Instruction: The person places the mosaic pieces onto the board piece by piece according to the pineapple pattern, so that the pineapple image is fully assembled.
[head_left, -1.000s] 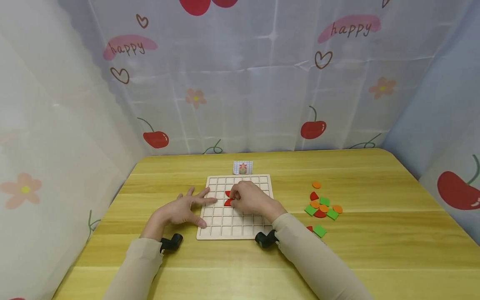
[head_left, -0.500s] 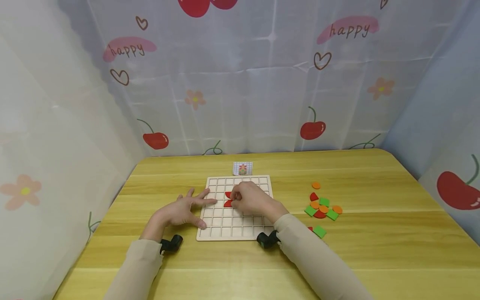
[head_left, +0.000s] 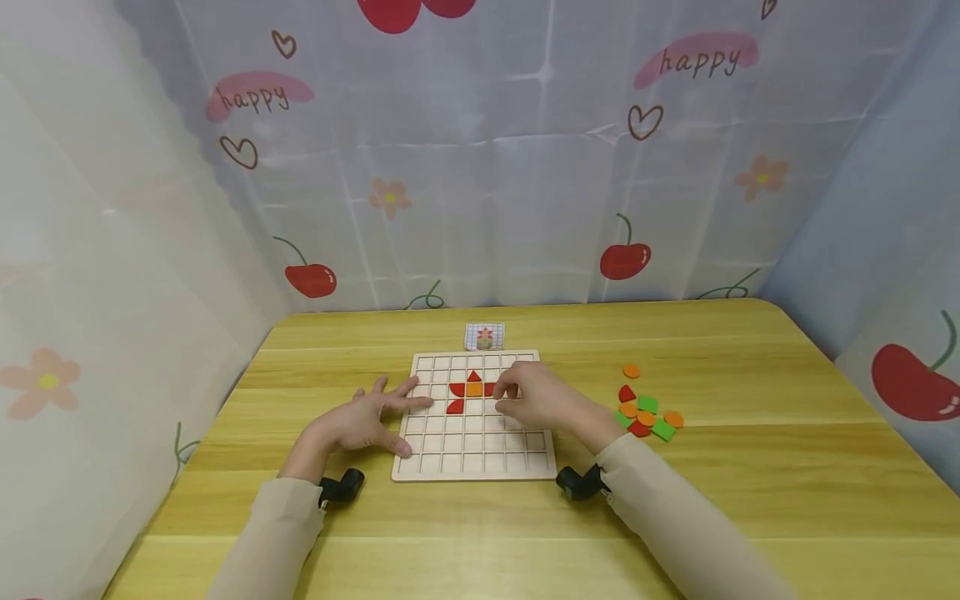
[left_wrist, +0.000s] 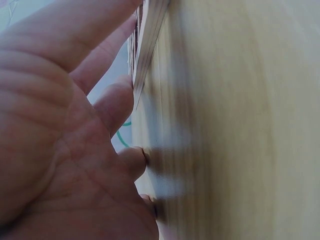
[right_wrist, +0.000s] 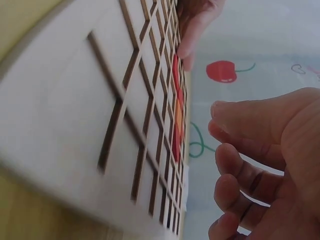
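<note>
On the table lies a wooden grid board (head_left: 474,446). My left hand (head_left: 363,421) rests spread at its left edge, fingertips and thumb on the rim; the left wrist view shows the palm beside the board's side. Over the board's right half hovers my right hand (head_left: 536,398), its fingers loosely bent. In the right wrist view nothing shows between thumb and fingers. An orange square (head_left: 474,389) sits in the grid, with a red triangle (head_left: 474,376) above it and a red piece (head_left: 489,389) to its right, partly hidden. Red rounded pieces lie at left, one (head_left: 455,407) lower.
To the right of the board is a loose group of orange discs (head_left: 647,418), green squares (head_left: 663,430) and red pieces (head_left: 627,392). A small printed pattern card (head_left: 484,336) lies behind the board. Patterned curtains (head_left: 480,208) enclose the table (head_left: 465,533).
My right hand has moved right, off the middle of the pattern, uncovering the orange square and red triangle. The left hand stays in place.
</note>
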